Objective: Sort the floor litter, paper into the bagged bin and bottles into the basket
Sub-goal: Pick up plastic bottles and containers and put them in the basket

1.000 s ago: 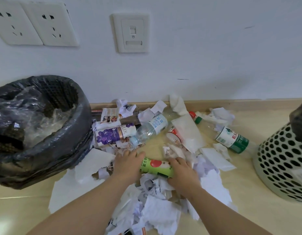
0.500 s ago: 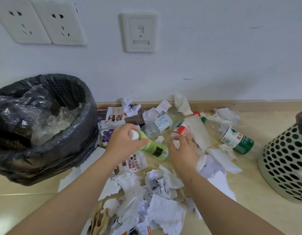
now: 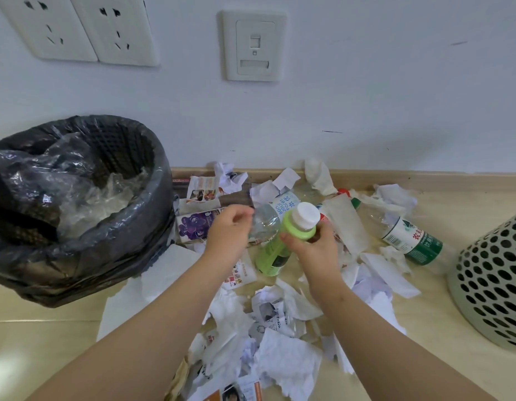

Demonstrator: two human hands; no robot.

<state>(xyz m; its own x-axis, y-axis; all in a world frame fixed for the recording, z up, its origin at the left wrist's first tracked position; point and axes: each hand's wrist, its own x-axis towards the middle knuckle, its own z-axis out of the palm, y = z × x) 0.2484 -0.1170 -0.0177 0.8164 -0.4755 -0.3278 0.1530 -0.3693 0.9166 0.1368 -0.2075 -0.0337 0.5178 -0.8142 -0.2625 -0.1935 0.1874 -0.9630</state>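
Note:
A light green bottle (image 3: 272, 256) with a white cap is held tilted above the litter, and my right hand (image 3: 316, 251) grips it just under the cap. My left hand (image 3: 227, 230) hovers beside it with loosely curled fingers and nothing in it, close to a clear bottle with a blue-lettered label (image 3: 281, 206). Another clear bottle with a green label (image 3: 411, 237) lies to the right. Crumpled white paper (image 3: 279, 360) covers the floor below my hands. The black-bagged bin (image 3: 152, 204) stands at left, the perforated pale basket (image 3: 494, 282) at right.
A purple printed carton (image 3: 193, 225) and torn leaflets lie by the bin. A flat white sheet (image 3: 164, 273) lies against the bin's base. A wooden skirting board (image 3: 439, 179) and the wall with sockets close off the back. A red-labelled bottle is mostly hidden behind my right hand.
The green bottle was picked off the floor by my left hand, then passed to my right hand, which now holds it by the neck. My left hand let go and drew back left.

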